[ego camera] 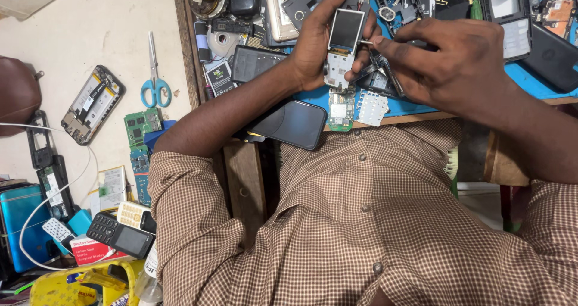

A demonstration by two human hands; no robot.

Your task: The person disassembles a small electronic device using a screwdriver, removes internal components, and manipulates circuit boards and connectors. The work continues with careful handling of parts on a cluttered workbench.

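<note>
Scissors (155, 86), blue-handled, 9 o'clock on the floor. Left hand (316, 41) gripping the opened phone board (342, 47), screen up, above the bench (415, 108). Right hand (451, 56), 3 o'clock of it, pinching a thin tool (365, 41) against the board's edge.

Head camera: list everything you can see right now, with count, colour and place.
Phone board with small screen: one, dark screen, held in left hand.
Thin metal tool: one, silver, in right hand, tip at the board.
Smartphone: one, black, bench edge.
Circuit board: one, green, beside smartphone.
Keypad sheet: one, white, bench edge.
Scissors: one, blue handles, pale surface.
Keypad phone: one, black, lower left.
Opened phone: one, back removed, pale surface.
Bench mat: blue, strewn with parts.
Left hand: grips board.
Right hand: pinches tool.
</note>
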